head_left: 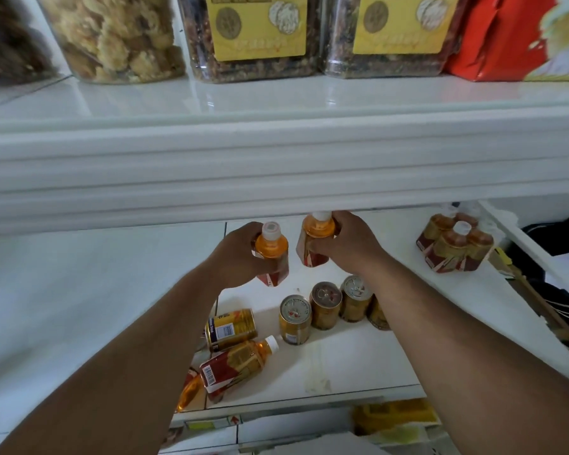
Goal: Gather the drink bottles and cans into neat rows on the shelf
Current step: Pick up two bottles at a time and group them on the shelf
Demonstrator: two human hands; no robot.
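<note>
So, fingers first: left hand (240, 254) wrapped around an upright orange drink bottle (271, 254), fingers curled round its far side, thumb side hidden. Right hand (342, 246) clamped on a second bottle (316, 241), fingers pressed onto the label, cap just under the lip of the shelf above. Both bottles close together toward the back of the white shelf (358, 349), not touching. Can't tell whether their bases are down on the shelf or slightly lifted.

Moving outward: row of upright gold cans (326, 305) just in front, right forearm passing over the rightmost one. Nearer the front edge, one can on its side (230, 328) and one bottle lying flat (237, 364), with another half hidden under the left forearm. Off to the right, a tight cluster of bottles (454, 246) already standing together.

Risks, judging from this: pulling the right arm back low could clip the standing cans and topple them. Lying can and bottles are round and sit near the front edge, so a nudge from the left forearm could roll them off. Little headroom under the upper shelf too, so lifting could knock a cap.
</note>
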